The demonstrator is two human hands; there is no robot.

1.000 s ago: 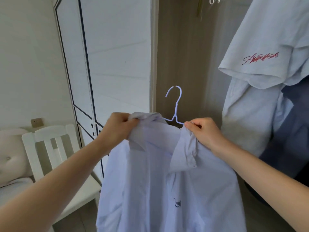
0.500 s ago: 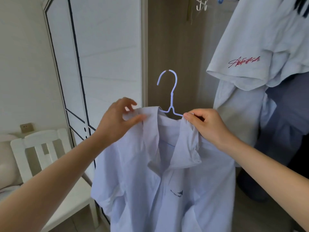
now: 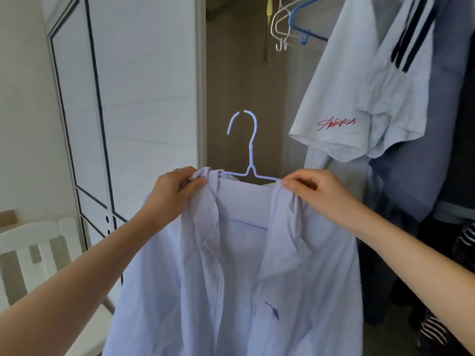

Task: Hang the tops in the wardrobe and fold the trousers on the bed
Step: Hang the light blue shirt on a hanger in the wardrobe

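A pale blue collared shirt [image 3: 239, 278] hangs on a light purple wire hanger [image 3: 250, 160] held up in front of the open wardrobe [image 3: 239, 73]. My left hand [image 3: 174, 191] grips the shirt's left shoulder at the hanger's end. My right hand [image 3: 316, 191] pinches the right shoulder and collar against the hanger's other arm. The hanger's hook points up, free of the rail. The shirt's lower part runs out of view.
Empty white and blue hangers [image 3: 290, 24] hang at the top of the wardrobe. A pale T-shirt with red script [image 3: 354, 93] and darker garments [image 3: 416, 163] hang on the right. A white wardrobe door [image 3: 133, 98] stands left, a white chair [image 3: 38, 255] at lower left.
My left hand has closed on the shirt's left shoulder, which it was only touching with open fingers. The shirt now sits spread wider across the hanger.
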